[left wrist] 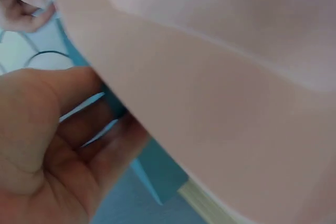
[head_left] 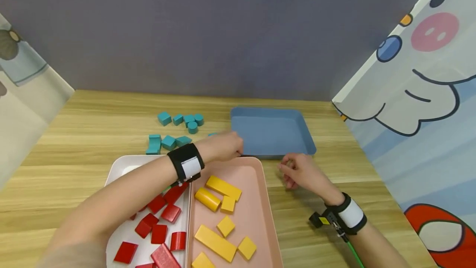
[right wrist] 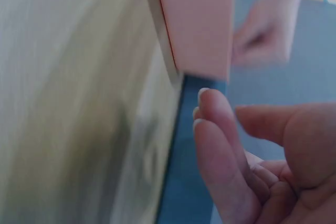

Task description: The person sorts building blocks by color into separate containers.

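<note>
My left hand reaches over the back of the pink tray, beside the front left corner of the blue tray. In the left wrist view its fingers bend behind the pink rim, against the blue edge; the tips are hidden, and I cannot tell whether they grip anything. My right hand hovers by the front right corner of the blue tray. Its thumb and loosely bent fingers stand apart with nothing between them. Nothing lies in the blue tray.
Several teal blocks lie on the wooden table at the back left. Yellow blocks fill part of the pink tray. Left of it, under my forearm, a white tray holds red blocks. A grey wall rises behind.
</note>
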`<state>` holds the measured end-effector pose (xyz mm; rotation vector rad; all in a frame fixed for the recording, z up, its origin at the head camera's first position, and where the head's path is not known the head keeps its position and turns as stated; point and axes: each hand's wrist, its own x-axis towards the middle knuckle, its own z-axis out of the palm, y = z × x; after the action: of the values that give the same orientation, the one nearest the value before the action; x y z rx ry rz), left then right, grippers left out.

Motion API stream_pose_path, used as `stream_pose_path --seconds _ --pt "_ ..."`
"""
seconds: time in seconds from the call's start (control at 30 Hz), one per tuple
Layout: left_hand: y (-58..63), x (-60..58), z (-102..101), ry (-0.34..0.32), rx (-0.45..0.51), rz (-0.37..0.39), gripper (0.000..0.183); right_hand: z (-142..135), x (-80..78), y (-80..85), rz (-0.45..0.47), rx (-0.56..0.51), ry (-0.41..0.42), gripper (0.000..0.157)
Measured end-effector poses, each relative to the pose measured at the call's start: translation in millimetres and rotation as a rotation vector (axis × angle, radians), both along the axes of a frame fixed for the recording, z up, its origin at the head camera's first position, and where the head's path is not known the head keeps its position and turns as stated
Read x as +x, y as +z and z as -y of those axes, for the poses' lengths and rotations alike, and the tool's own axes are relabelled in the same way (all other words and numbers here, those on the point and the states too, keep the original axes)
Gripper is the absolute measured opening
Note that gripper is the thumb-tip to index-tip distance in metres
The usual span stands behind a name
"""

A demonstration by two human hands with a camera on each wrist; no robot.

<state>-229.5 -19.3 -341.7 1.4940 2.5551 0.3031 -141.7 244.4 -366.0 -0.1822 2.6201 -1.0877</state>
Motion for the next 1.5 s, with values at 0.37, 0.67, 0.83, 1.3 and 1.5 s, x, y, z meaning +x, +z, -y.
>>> stream_pose_path --seconds 0.37,0.67,0.83,1.3,1.5 --pt "4.8 31.1 17 0.037 -0.095 -0.093 0.022 -46 -24.7 32.0 -0.109 0.044 -0.09 0.026" --pt "6.4 52.3 31 0.012 -0.172 -0.299 0.01 -51 -58.2 61.9 -0.197 0.134 -0.103 0.026" --pt "8.4 51.7 32 0.007 -0.177 -0.327 0.009 -41 -77.0 75.0 -0.246 0.158 -0.098 0.027" --pt "2.9 55.0 49 -0.002 -0.173 -0.33 0.009 35 -143.7 115.4 -0.328 0.243 0.013 0.017" --pt "-0.2 60.6 55 0.021 -0.12 -0.286 0.01 79 -170.0 111.2 -0.383 0.343 0.144 0.016"
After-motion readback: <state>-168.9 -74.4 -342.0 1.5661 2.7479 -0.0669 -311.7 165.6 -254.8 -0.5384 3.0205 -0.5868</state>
